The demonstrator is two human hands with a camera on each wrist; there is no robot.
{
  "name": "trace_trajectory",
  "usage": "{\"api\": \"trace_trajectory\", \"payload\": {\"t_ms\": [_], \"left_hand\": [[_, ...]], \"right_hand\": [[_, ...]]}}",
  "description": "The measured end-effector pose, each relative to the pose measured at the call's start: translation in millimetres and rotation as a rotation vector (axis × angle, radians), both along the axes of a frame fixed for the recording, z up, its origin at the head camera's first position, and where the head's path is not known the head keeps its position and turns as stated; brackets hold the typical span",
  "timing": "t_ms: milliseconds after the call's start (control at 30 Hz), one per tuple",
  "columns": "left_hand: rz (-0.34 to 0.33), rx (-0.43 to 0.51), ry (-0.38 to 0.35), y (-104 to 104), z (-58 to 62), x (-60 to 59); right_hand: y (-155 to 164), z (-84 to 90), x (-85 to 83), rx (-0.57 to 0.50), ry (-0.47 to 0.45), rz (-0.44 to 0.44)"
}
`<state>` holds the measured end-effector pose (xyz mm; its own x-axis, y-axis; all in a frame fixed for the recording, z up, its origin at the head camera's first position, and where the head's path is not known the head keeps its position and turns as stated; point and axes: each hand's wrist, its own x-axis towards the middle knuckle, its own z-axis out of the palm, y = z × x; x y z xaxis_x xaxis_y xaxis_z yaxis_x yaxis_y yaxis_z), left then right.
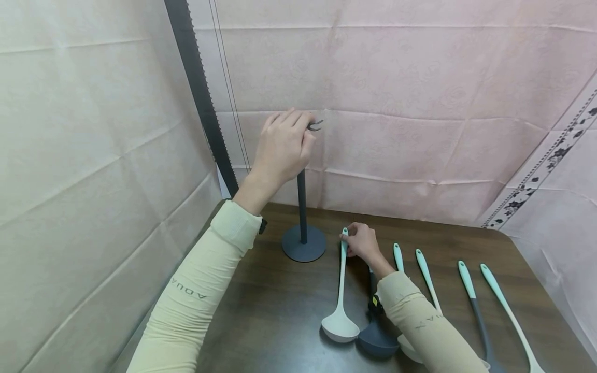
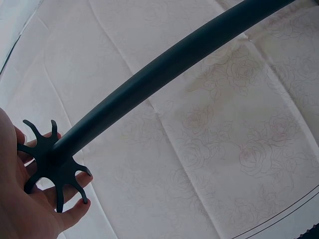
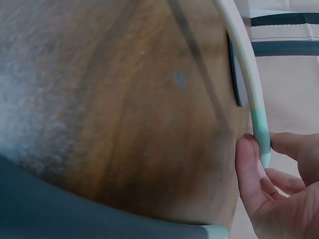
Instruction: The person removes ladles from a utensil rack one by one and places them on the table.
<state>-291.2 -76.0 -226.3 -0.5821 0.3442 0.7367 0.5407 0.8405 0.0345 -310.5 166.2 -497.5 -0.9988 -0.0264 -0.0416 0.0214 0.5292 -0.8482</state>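
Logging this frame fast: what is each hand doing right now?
Left hand: grips the hooked top of the dark stand.
Right hand: pinches the teal handle tip of the white ladle on the table.

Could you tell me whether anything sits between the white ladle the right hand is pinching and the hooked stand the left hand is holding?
Nothing visible does. Bare wooden table lies between the white ladle and the stand; the other utensils lie right of it.

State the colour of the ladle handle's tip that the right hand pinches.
Mint green on the ladle, clearest in the head view.
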Motion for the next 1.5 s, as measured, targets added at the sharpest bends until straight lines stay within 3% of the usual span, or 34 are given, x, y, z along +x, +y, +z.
{"api": "trace_trajectory", "payload": {"t_ms": [333,867,1500], "left_hand": [[-0.007,-0.001,0.007,-1,0.7,0.9],[-0.003,0.000,0.011,-1,0.5,0.0],[-0.011,-0.011,0.009,2,2.6,0.7]], "right_hand": [[-1,-14.3,0.7,0.021,-0.029,0.007],[-3,-18.0,-2.0,0.154,-0.028,0.012],[0,-13.6,2.1,0.154,-0.024,0.015]]}}
